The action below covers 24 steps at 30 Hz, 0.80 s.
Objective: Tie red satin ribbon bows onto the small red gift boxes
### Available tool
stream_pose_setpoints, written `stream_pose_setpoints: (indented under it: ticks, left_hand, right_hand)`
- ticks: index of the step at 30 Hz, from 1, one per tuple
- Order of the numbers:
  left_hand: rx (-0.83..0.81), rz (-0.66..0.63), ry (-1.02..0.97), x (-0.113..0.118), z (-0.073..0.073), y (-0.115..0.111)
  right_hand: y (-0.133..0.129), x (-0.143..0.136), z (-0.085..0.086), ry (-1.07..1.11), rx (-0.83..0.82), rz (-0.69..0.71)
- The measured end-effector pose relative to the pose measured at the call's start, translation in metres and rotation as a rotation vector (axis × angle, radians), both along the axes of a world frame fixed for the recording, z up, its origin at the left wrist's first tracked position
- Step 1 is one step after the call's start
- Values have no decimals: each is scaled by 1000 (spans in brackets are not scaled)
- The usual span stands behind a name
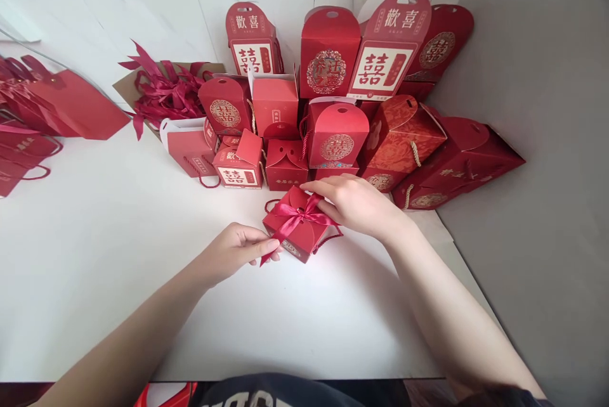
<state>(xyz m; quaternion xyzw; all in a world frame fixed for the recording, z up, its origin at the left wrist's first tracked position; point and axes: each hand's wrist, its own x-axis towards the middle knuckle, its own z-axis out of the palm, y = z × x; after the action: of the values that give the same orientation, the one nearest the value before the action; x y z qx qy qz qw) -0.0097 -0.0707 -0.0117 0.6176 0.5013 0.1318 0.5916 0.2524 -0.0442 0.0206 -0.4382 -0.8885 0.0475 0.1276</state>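
A small red gift box [316, 237] sits at an angle on the white table, with a shiny magenta ribbon [291, 224] tied in a bow on its top. Dark red cord handles hang at the box's sides. At the box's near left, my left hand [238, 248] pinches one tail of the ribbon between thumb and fingers. My right hand [354, 204] reaches over the far right corner, its fingers bent around the bow's upper right part. Its fingertips are partly hidden behind the ribbon and box.
Several red gift boxes [337, 141] are stacked behind, up to the tiled wall. Behind left, a cardboard box [124, 87] holds loose magenta ribbons [169, 93]. Red bags [92, 103] lie at the far left. A grey panel [533, 77] bounds the right side.
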Motion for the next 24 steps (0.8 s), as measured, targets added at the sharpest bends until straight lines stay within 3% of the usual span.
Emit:
stream_pose_setpoints:
  ticks: [8,24]
  left_hand:
    - [23,-25,-29,4,-3,-7]
    - [50,-94,-64,5,-7,-5]
  right_hand:
    - [3,-6,-3,-159,16,-40]
    - [2,-8,-4,-136,-72,-141]
